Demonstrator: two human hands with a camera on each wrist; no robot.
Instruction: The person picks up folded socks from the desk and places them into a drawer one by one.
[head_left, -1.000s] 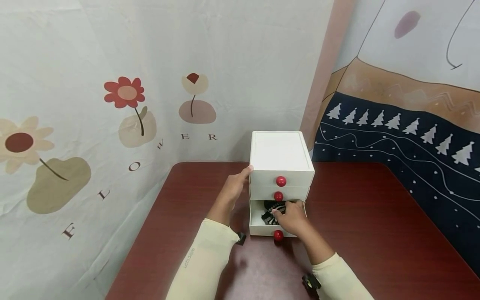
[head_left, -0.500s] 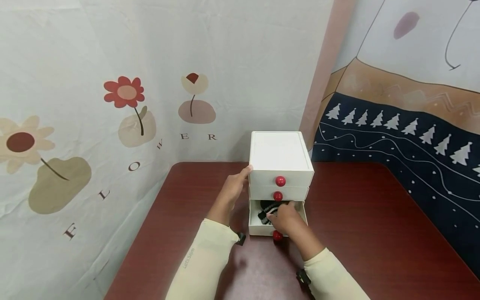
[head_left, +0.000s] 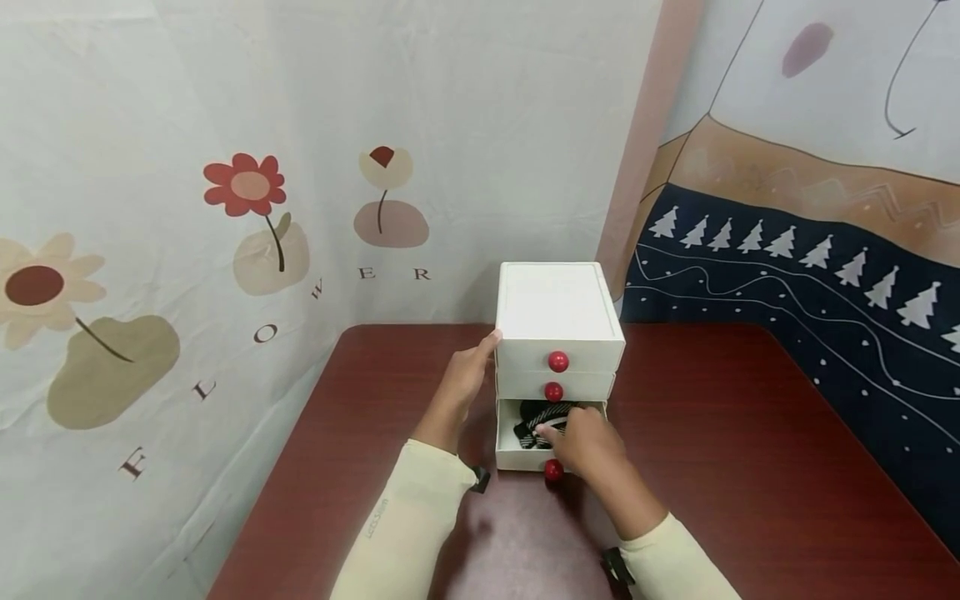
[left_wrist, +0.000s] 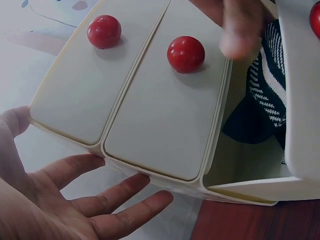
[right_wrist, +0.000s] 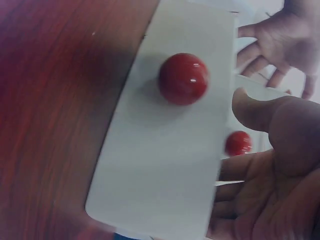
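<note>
A white drawer unit [head_left: 558, 300] with red ball knobs stands on the table, its bottom drawer [head_left: 517, 460] pulled out. My left hand [head_left: 467, 373] rests against the unit's left side, fingers spread in the left wrist view. Inside the drawer lies a bundle of black knit cloth [left_wrist: 267, 80] with white stripes and dashes. Over the drawer's right part is my right hand [head_left: 592, 442], its thumb beside the cloth. The right wrist view shows that thumb [right_wrist: 252, 110] stretched out and the fingers reaching behind the drawer front, their tips hidden.
The two upper drawers [left_wrist: 160, 100] are closed. A dark red-brown table [head_left: 735, 450] carries the unit. Behind it hang a white cloth with printed flowers [head_left: 247, 185] and a navy one with white trees [head_left: 780, 243]. Black straps [head_left: 617, 567] sit at the wrists.
My right hand shifts left, then slightly back right, within the drawer. The knit cloth has slid a little to the left. My left hand stays in place.
</note>
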